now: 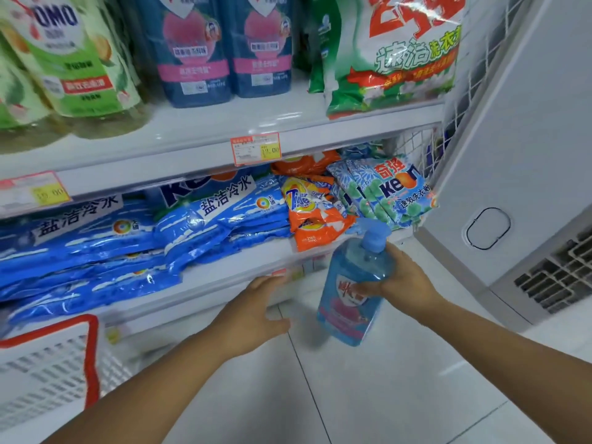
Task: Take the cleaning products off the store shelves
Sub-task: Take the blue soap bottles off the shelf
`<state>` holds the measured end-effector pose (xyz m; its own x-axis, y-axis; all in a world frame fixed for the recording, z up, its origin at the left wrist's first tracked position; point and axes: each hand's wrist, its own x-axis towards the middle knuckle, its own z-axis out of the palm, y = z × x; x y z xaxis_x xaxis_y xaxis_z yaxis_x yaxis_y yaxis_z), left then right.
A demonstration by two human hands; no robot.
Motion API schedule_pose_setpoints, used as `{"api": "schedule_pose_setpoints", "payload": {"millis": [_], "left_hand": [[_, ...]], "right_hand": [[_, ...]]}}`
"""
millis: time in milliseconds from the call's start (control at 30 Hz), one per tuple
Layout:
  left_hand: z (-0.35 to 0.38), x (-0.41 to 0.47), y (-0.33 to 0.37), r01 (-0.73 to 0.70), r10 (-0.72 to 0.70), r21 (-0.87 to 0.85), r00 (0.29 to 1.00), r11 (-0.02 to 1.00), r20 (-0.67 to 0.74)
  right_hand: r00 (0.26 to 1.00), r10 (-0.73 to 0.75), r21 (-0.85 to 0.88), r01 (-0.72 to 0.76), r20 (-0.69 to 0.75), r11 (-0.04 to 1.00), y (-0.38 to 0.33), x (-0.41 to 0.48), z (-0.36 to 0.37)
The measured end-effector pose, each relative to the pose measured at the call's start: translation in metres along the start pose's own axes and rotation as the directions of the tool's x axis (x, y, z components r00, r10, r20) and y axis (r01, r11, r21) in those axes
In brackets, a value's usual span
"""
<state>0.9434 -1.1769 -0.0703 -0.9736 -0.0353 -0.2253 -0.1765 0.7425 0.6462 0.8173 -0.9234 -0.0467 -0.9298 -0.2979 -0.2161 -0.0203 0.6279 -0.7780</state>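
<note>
My right hand grips a blue pump bottle of cleaning liquid, held upright in the air in front of the lower shelf. My left hand is open with relaxed fingers, just left of the bottle and near the shelf's front edge, holding nothing. On the upper shelf stand two more blue pump bottles, green OMO bottles and a green detergent bag.
The lower shelf holds blue detergent bags, orange Tide bags and Keon packs. A white basket with a red rim sits at lower left. A white appliance stands at right. Below is tiled floor.
</note>
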Motion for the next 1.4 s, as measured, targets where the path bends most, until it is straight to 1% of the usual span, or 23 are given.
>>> {"api": "schedule_pose_setpoints", "payload": {"millis": [67,133,200,233,300,367,433,500,600,733,800,867,1033,1133,1233,1333,1400], "left_hand": [[-0.005,0.001,0.007,-0.007,0.008,-0.060,1.000,0.998,0.022],[-0.017,-0.001,0.018,0.001,0.016,-0.190,0.996,0.982,0.092],[-0.031,-0.007,0.026,-0.014,0.068,-0.346,0.987,0.938,0.144],[-0.039,-0.012,0.029,-0.018,0.080,-0.401,0.987,0.916,0.138],[-0.052,-0.025,0.030,-0.012,0.042,-0.472,0.998,0.881,0.052],[-0.062,-0.036,0.032,-0.024,-0.012,-0.508,0.998,0.861,-0.067],[-0.070,-0.042,0.039,-0.068,-0.032,-0.543,0.985,0.837,-0.172],[-0.080,-0.043,0.051,-0.134,-0.027,-0.554,0.962,0.822,-0.272],[-0.112,-0.037,0.073,-0.262,0.019,-0.494,0.896,0.829,-0.443],[-0.178,-0.021,0.104,-0.425,0.136,-0.373,0.790,0.825,-0.598],[-0.208,-0.010,0.117,-0.433,0.182,-0.250,0.739,0.866,-0.649],[-0.230,0.002,0.122,-0.408,0.201,-0.158,0.707,0.899,-0.678],[-0.249,0.032,0.111,-0.268,0.136,-0.103,0.739,0.958,-0.660],[-0.252,0.046,0.109,-0.249,0.115,-0.106,0.731,0.963,-0.672],[-0.247,0.058,0.097,-0.262,0.101,-0.133,0.719,0.956,-0.687],[-0.242,0.064,0.089,-0.241,0.116,-0.096,0.733,0.966,-0.670],[-0.246,0.068,0.084,-0.203,0.130,-0.041,0.757,0.978,-0.641]], "right_hand": [[0.990,-0.094,0.127,0.079,0.109,0.989,-0.032,-0.013,-0.009],[0.967,-0.175,0.200,0.138,0.184,0.970,-0.065,-0.026,-0.016],[0.939,-0.260,0.283,0.193,0.224,0.940,-0.093,-0.036,-0.020],[0.929,-0.296,0.339,0.211,0.224,0.917,-0.103,-0.038,-0.020],[0.928,-0.331,0.476,0.215,0.174,0.853,-0.115,-0.042,-0.016],[0.929,-0.341,0.543,0.215,0.141,0.812,-0.116,-0.046,-0.005],[0.906,-0.360,0.510,0.207,0.221,0.835,-0.118,-0.053,0.012],[0.886,-0.396,0.457,0.256,0.241,0.851,-0.129,-0.055,0.019],[0.846,-0.497,0.367,0.408,0.192,0.836,-0.169,-0.040,-0.002],[0.750,-0.654,0.335,0.593,0.103,0.732,-0.240,-0.018,-0.039],[0.719,-0.693,0.305,0.649,0.053,0.697,-0.265,-0.001,-0.047],[0.699,-0.714,0.284,0.680,0.028,0.676,-0.281,0.020,-0.049],[0.700,-0.713,0.304,0.671,0.040,0.676,-0.296,0.058,-0.046],[0.711,-0.700,0.294,0.655,0.073,0.696,-0.302,0.075,-0.048],[0.716,-0.693,0.277,0.650,0.087,0.707,-0.298,0.087,-0.042],[0.709,-0.699,0.242,0.665,0.089,0.706,-0.294,0.095,-0.038],[0.707,-0.699,0.213,0.670,0.109,0.711,-0.296,0.100,-0.038]]}}
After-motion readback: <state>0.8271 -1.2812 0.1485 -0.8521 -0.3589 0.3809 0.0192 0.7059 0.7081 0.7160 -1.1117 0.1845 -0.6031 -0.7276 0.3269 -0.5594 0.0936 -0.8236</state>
